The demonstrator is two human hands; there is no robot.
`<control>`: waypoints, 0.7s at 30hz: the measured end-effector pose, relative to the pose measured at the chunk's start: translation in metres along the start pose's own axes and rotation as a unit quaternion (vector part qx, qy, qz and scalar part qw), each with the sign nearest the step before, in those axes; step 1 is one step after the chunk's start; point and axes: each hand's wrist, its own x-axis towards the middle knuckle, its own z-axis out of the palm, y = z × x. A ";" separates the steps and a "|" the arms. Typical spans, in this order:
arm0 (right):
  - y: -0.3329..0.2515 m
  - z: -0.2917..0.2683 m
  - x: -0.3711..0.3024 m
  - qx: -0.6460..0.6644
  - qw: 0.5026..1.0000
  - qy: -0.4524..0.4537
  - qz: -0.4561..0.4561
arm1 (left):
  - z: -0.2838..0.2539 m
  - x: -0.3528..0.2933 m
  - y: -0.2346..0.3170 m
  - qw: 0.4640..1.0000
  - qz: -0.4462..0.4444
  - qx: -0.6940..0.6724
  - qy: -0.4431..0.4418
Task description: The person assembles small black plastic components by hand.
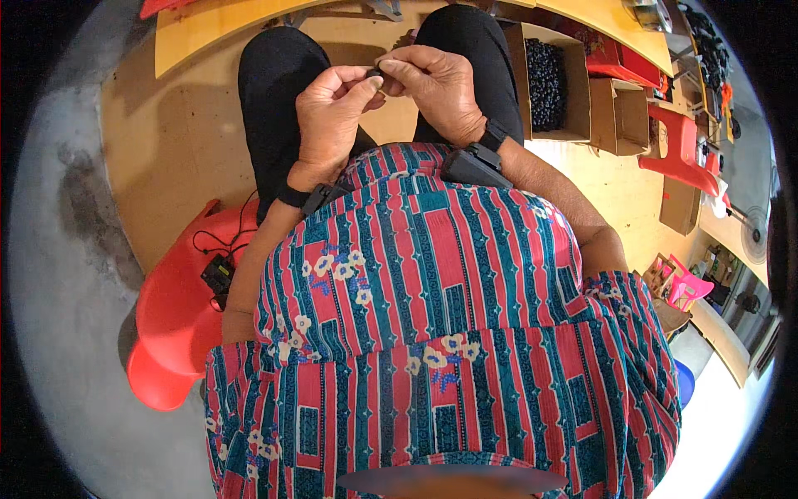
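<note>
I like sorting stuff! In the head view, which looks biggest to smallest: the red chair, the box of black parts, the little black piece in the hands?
1. Red chair, though it sits nearer the camera.
2. Box of black parts.
3. Small black piece, pinched between both hands.

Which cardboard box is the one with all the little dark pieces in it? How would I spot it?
Start at the person's right knee. Just to its right, an open cardboard box sits on the wooden floor. It is filled with small black pieces, while the smaller open box to its right shows no such pieces.
</note>
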 end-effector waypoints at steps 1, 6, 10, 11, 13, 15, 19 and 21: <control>0.000 -0.002 0.000 -0.064 0.997 -0.009 -0.042 | 0.000 0.000 0.000 1.000 0.001 0.000 0.000; -0.007 -0.010 0.006 -0.218 0.961 -0.020 -0.172 | 0.001 -0.001 0.003 1.000 -0.004 0.010 -0.001; -0.017 -0.007 0.009 -0.332 0.916 -0.036 -0.221 | -0.003 0.000 0.003 0.998 0.020 0.056 0.006; -0.017 -0.006 0.009 -0.332 0.916 -0.037 -0.221 | -0.002 0.000 0.004 0.997 0.036 0.073 0.004; -0.017 -0.004 0.008 -0.320 0.927 -0.027 -0.195 | -0.003 0.001 0.004 0.995 0.053 0.089 0.003; -0.018 -0.003 0.006 -0.200 0.976 -0.044 -0.073 | -0.003 0.001 0.001 0.997 0.051 0.064 0.008; -0.011 -0.007 0.006 0.148 0.973 -0.059 0.165 | -0.004 0.001 0.000 0.998 0.053 0.029 0.001; -0.009 -0.007 0.005 0.192 0.962 -0.064 0.182 | -0.004 0.001 0.001 0.998 0.059 0.030 -0.008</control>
